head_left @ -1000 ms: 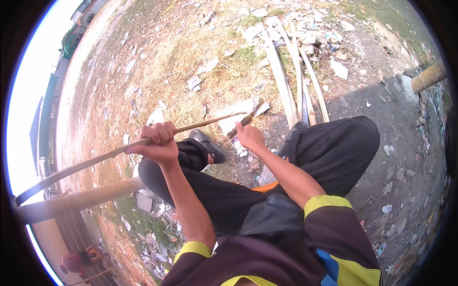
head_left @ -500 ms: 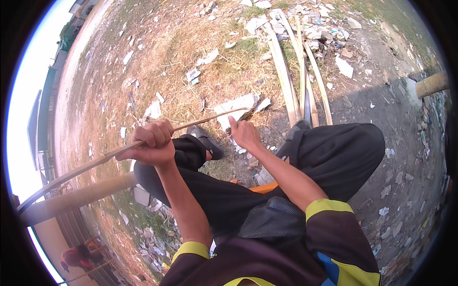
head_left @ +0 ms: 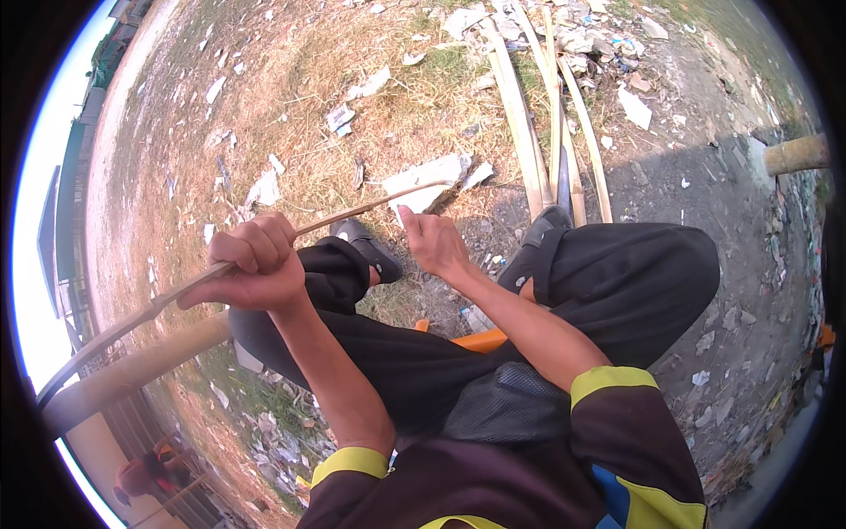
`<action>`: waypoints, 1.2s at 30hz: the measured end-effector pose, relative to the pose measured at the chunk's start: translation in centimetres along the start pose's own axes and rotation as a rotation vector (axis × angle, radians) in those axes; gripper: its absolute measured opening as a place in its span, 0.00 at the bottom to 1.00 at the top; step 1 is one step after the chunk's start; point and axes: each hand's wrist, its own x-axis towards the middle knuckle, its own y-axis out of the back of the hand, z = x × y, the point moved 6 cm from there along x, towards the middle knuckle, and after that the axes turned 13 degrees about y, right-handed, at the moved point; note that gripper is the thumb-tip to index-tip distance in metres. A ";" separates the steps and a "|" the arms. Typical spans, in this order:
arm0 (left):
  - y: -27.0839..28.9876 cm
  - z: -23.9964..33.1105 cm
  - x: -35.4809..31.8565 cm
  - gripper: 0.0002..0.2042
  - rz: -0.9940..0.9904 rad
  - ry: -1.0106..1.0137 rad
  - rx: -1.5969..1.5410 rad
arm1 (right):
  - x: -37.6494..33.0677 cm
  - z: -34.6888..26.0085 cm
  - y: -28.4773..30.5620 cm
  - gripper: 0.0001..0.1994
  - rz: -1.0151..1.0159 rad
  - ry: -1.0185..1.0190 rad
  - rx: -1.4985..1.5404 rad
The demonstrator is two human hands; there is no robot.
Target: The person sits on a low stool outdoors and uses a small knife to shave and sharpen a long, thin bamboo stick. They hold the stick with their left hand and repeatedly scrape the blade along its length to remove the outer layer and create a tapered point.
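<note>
A long, thin bamboo strip slants across in front of me, from the far left edge up to a tip above my right hand. My left hand is wrapped round it in a fist, knuckles up. Close below the strip's far end is my right hand, fingers curled in and thumb pointing up toward the strip. Whatever those curled fingers hold, if anything, is hidden. Both hands are above my lap, in front of my knees.
Several split bamboo lengths lie on the ground beyond my right foot. Thick bamboo poles stand at the left and the right. White scraps litter the dry grass. A person is at the lower left. Something orange shows beneath me.
Both hands and the bamboo strip have shifted slightly left in the picture. The right hand's thumb has come closer to the strip, and the view has tilted a little. The left grip is unchanged.
</note>
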 end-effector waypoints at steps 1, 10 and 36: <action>0.3 0.1 -0.2 0.34 0.017 0.003 -0.017 | -0.1 -0.6 -0.5 0.36 -0.006 0.055 0.060; 2.3 0.8 -0.7 0.33 0.225 -0.021 0.004 | 0.5 0.0 -0.8 0.36 0.132 -0.022 -0.045; 2.6 0.6 -1.1 0.32 0.390 -0.017 0.065 | 1.0 0.4 -0.5 0.38 0.039 -0.034 -0.123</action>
